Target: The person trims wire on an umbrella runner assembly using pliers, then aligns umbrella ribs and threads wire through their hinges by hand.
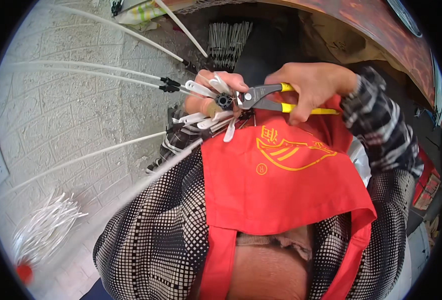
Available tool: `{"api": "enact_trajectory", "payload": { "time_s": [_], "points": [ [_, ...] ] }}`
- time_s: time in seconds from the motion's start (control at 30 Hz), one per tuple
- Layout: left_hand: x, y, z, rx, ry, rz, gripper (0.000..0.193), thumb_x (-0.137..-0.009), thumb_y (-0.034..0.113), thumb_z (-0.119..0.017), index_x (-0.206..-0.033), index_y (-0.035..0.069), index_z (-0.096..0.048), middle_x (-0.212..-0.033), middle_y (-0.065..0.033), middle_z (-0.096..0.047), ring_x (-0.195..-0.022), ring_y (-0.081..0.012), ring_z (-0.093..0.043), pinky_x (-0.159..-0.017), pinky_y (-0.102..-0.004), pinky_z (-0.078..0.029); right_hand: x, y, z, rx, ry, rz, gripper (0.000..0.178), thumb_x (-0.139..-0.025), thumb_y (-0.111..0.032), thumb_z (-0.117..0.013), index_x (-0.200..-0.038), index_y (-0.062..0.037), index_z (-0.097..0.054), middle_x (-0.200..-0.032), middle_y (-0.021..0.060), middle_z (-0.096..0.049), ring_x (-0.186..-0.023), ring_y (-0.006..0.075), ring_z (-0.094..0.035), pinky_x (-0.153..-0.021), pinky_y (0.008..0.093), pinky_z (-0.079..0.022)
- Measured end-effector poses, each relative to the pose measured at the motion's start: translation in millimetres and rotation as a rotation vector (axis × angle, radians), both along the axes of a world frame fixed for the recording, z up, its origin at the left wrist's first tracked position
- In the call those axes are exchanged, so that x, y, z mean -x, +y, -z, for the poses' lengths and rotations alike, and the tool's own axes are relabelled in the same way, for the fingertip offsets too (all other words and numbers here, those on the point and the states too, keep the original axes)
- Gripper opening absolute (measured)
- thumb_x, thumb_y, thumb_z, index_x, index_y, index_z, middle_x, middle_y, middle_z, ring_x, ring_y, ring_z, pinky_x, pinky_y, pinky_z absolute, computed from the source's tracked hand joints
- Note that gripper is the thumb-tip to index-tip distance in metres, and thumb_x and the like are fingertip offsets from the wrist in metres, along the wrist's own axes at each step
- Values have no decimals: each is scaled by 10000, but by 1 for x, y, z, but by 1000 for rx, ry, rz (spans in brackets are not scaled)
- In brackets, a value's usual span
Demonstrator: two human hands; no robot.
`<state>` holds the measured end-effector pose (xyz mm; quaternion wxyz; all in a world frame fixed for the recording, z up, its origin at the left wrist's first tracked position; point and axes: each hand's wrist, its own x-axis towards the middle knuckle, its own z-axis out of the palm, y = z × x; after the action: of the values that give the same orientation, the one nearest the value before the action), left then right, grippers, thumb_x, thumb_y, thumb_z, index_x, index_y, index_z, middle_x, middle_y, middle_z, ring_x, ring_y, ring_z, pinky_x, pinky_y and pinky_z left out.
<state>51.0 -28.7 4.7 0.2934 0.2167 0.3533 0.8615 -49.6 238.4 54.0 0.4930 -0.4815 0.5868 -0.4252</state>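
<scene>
My left hand (pixel 196 103) is closed around the middle of what looks like an umbrella frame, with its round black hub (pixel 224 101) facing up. White paddle-shaped tabs (pixel 198 89) fan out around the hub. Long white rods (pixel 131 82) with black joints spread to the left and upward. My right hand (pixel 321 89) grips pliers (pixel 266 91) with grey metal arms and yellow grips. Their jaws meet the right side of the hub, close to my left fingertips. What exactly lies between the jaws is too small to tell.
A red apron (pixel 281 185) covers my lap below the hands. A bundle of thin rods (pixel 228 45) stands beyond them. White strands (pixel 46 225) lie at lower left on the pale floor (pixel 76 110). A curved wooden tabletop (pixel 371 22) overhangs the far right.
</scene>
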Motion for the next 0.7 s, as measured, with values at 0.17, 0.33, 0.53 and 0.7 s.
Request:
{"api": "enact_trajectory", "payload": {
  "time_s": [0.17,0.33,0.53,0.7],
  "points": [
    [-5,19,-20,-38,-165,-171,652,-711,69,-814,-1266,-115,-527,-944,-238,-653,-678,-230,-660,-517,-293,-535,-35,10,-34,-46,1067,504,519,-605,-113,-703,-1078,0,-522,-929,115,-493,-924,297,-479,-825,402,-393],
    [-12,19,-24,117,-240,-373,715,-705,77,-803,-1307,-126,-477,-896,-216,-661,-690,-237,-669,-530,-305,-546,-48,15,-32,41,1325,706,517,-669,-112,-672,-1158,-10,-536,-924,130,-504,-915,294,-502,-816,392,-408],
    [1,21,-14,-13,-145,-186,826,-678,46,-816,-1358,-149,-389,-898,-216,-659,-695,-221,-666,-540,-282,-533,-22,27,-5,30,318,305,338,-689,-188,-804,-925,-6,-644,-713,119,-613,-618,261,-599,-587,346,-473],
    [17,8,-2,90,108,137,824,-821,260,-795,-1394,-140,-357,-821,-168,-599,-667,-190,-539,-558,-348,-389,-11,16,18,-310,-666,-243,319,-720,-67,-799,-951,39,-606,-607,68,-627,-509,94,-611,-449,244,-467]
  ]
}}
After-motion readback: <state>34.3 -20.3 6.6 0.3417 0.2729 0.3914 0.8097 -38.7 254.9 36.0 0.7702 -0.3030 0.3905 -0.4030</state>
